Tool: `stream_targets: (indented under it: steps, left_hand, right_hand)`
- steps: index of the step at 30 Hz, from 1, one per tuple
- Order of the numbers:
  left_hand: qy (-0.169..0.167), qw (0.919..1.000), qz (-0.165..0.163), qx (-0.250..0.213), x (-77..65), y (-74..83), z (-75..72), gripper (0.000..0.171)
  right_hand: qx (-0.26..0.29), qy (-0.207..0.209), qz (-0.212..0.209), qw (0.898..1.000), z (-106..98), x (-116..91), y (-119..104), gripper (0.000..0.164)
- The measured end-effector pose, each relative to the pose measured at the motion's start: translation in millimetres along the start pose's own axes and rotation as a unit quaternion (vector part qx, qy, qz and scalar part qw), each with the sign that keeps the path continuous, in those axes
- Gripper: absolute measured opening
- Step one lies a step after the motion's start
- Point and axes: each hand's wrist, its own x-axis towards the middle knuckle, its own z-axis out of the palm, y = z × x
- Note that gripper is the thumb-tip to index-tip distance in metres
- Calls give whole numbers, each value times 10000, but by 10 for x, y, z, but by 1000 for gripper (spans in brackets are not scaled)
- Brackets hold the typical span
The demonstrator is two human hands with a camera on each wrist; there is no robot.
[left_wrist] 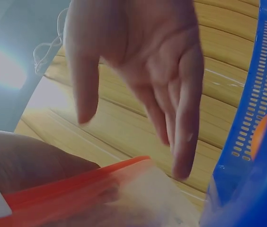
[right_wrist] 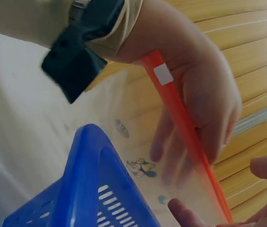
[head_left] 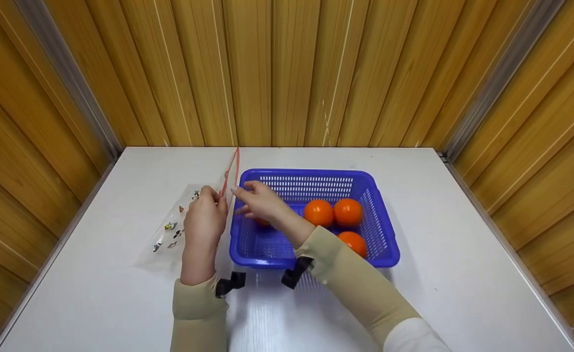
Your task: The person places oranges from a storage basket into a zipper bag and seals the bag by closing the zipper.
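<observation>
My left hand (head_left: 204, 215) grips a clear zip bag (head_left: 174, 225) by its red zip edge; small cartoon figures are printed on the film. In the right wrist view, left fingers show through the bag film (right_wrist: 138, 142). In the head view the edge appears as two red strips (head_left: 237, 164) standing slightly apart. My right hand (head_left: 262, 200) is beside that edge, over the left side of a blue basket (head_left: 311, 263). Its fingers are extended and hold nothing, as the left wrist view of the right hand (left_wrist: 138, 61) also shows.
Inside the basket lie several oranges (head_left: 319, 213), one partly hidden beneath my right hand. The basket stands on a white table (head_left: 458, 244). Wood-patterned panels (head_left: 292, 73) wall off the back and both sides.
</observation>
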Motion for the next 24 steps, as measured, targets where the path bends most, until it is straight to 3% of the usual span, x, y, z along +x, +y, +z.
stream_targets:
  steps: [3,6,9,13,18,24]
  left_hand:
    - [71,9999,124,31,-12,27,23,16]
    - [164,9995,260,63,-32,41,33,16]
    - [176,9991,353,124,-52,51,31,16]
    - [-6,9991,376,179,-59,55,47,16]
    - [-368,9977,231,518,-57,66,60,32]
    - [-25,9992,-50,405,-74,78,-13,38]
  right_hand:
    - [117,44,53,9999,79,111,-19,58]
    - [112,79,25,9999,108,202,15,37]
    - [-221,174,-137,9995,98,275,69,25]
    - [-827,318,-345,9955,58,337,111,28]
    - [-1195,208,-385,9919,17,340,76,31]
    - [-1348,148,-133,9907,-92,328,50,23]
